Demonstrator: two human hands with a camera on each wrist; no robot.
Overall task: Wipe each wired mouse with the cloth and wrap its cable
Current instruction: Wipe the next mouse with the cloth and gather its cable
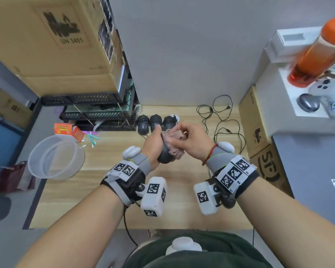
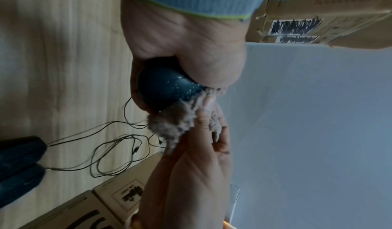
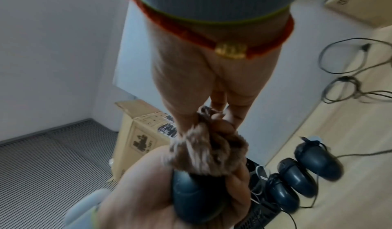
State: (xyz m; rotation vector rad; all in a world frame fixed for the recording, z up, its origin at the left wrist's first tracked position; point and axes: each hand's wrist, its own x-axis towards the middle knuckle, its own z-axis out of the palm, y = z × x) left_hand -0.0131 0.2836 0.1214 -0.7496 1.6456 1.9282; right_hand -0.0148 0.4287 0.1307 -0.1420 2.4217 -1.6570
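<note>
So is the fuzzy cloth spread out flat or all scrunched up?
Scrunched up. The fuzzy brownish-pink cloth is bunched in the right hand, pressed against the black wired mouse that the left hand grips.

Pale grey wall [image 1: 182,55] straight ahead, plain and evenly lit. Light wood-grain desk [image 1: 108,200] butting against it. Tall cardboard box [image 1: 52,41] stacked at left, grey ribbed floor [image 3: 53,162] below, dark laptop [image 1: 315,176] at right.

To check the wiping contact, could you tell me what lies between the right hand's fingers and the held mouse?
The cloth lies bunched between the right hand and the mouse gripped by the left hand; the head view shows it best.
</note>
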